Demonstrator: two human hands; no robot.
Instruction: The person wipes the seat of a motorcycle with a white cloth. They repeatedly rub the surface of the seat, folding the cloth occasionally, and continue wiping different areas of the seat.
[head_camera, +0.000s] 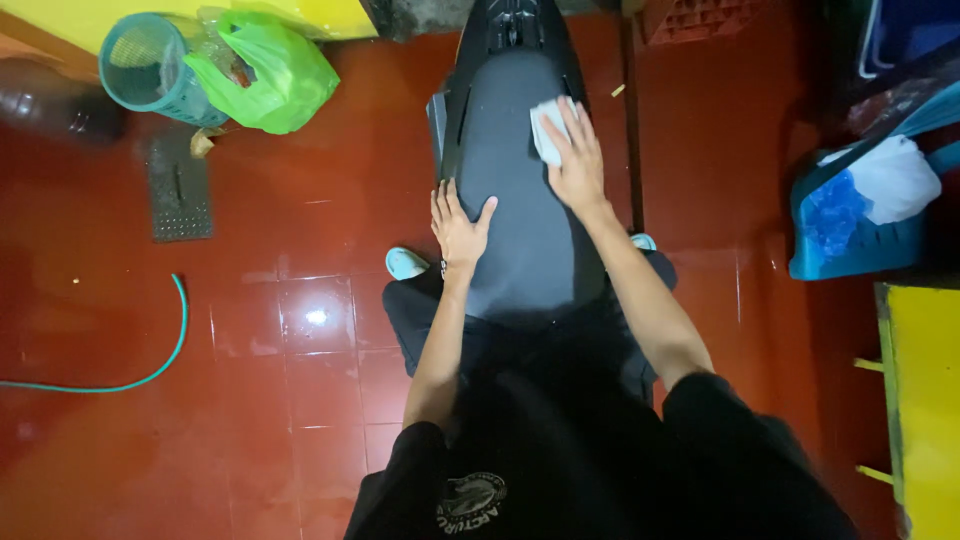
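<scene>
We see the right hand (577, 160) pressed flat on a white cloth (548, 128), fingers spread over it, not curled around it. Cloth lies on the upper right part of the black motorbike seat (520, 230), near the seat's right edge. Left hand (457, 228) rests palm down on the seat's left side, fingers open and extended, thumb out toward the middle, holding nothing. Both hands touch the seat; they are apart from each other, cloth hand further up.

Seat runs from the person's legs up toward the top of the frame, where it meets the black rear body (512, 25) of the bike. A light blue sandal (405, 263) shows just left of the seat, on the red tiled floor (300, 330).

Around: teal mesh basket (150, 65) top left with a green plastic bag (268, 72) touching it, a dark drain grate (180, 188) below them, a green hose (150, 365) curving across the floor on the left. Blue bin (850, 230) holding a white bag (897, 178) on the right.
</scene>
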